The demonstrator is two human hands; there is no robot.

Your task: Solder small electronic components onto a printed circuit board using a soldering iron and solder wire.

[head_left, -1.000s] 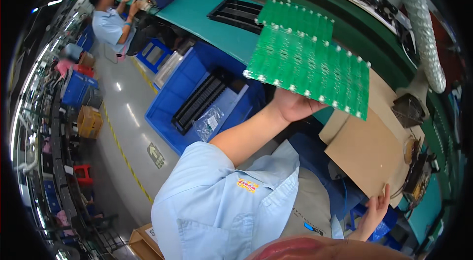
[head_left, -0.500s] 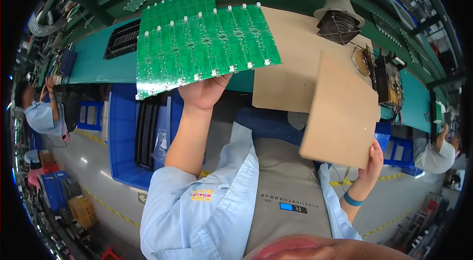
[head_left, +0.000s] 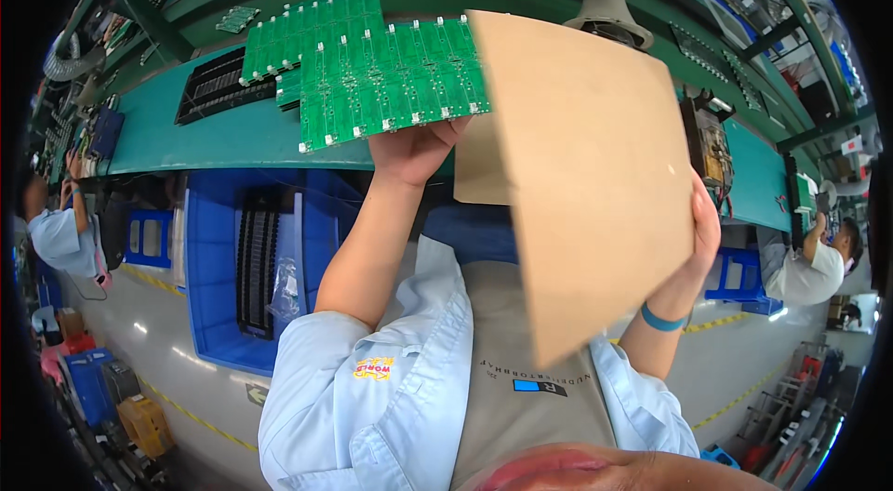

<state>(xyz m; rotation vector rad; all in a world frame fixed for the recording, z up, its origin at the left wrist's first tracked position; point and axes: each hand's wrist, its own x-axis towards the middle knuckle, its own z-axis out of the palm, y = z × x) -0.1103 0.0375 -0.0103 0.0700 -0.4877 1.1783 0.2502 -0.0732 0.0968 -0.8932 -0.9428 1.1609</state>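
My left hand [head_left: 415,152] is closed on the near edge of a green circuit board panel [head_left: 395,72], with its fingers partly hidden underneath. White connectors line the panel's edges. My right hand [head_left: 704,229] grips the right side of a large brown cardboard sheet [head_left: 600,175], which is held up and tilted. The sheet's left edge overlaps the right end of the panel in the view. Behind the held panel, a second green panel [head_left: 321,26] lies over other boards on the bench.
Another brown cardboard sheet [head_left: 476,170] lies on the green bench [head_left: 158,133], mostly hidden. A black rack [head_left: 219,86] is at left, and an exhaust hood [head_left: 609,12] hangs behind. A blue bin [head_left: 209,305] stands below left. Co-workers [head_left: 60,235] [head_left: 809,263] sit at both sides.
My right hand has raised the cardboard sheet and swung it leftward, up to the panel. The panel has shifted right and looks smaller, showing more of the boards behind it.
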